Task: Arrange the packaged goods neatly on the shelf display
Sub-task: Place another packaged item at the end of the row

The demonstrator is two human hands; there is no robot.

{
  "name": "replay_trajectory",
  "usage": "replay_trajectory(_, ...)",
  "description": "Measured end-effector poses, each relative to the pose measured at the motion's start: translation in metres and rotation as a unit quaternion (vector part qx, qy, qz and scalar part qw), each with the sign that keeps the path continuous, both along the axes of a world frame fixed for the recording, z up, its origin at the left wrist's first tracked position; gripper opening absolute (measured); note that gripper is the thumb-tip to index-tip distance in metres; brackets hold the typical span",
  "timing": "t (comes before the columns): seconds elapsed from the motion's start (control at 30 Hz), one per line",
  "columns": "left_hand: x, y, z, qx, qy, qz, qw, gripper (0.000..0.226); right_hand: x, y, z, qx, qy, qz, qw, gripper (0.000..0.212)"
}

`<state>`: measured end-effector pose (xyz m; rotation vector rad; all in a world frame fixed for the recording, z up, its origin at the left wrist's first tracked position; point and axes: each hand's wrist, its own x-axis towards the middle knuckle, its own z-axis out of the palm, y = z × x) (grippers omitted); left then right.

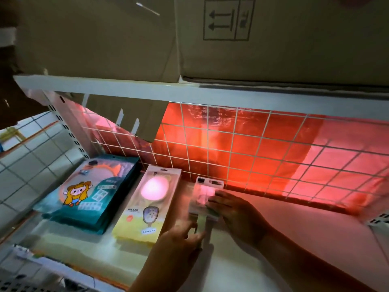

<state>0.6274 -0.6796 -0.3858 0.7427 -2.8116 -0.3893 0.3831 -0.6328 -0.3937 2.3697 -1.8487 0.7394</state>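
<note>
The big cardboard box point(273, 39) on top of the shelf has a printed sign: two arrows in a frame, lying on their side and pointing left, with a smaller, unclear mark beside them. The yellow pack point(145, 205) has small Chinese writing above a drawn hand mirror, too blurry to read. The teal pack point(92, 192) has white labels, also too blurry.

Both hands on blurred small pink package point(205, 199) on shelf point(294, 228): right hand point(233, 209) on top, left hand point(179, 239) at near end; yellow package point(145, 207) just left.
</note>
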Motion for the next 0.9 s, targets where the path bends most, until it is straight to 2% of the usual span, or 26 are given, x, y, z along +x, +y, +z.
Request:
replay_trajectory(0.4, -0.005, 0.005, 0.008, 0.015, -0.019, 0.017, 1.0, 0.052, -0.006, -0.002, -0.003, 0.018, -0.029, -0.004, 0.999, 0.043)
replay_trajectory(0.8, -0.01, 0.011, 0.014, -0.061, 0.006, 0.029, 0.998, 0.047, -0.006, -0.01, 0.007, 0.033, -0.033, 0.002, 0.999, 0.04)
replay_trajectory(0.9, -0.012, 0.011, 0.013, -0.067, 0.008, 0.052, 0.996, 0.053, -0.007, -0.011, 0.009, 0.039, -0.027, 0.004, 0.999, 0.041)
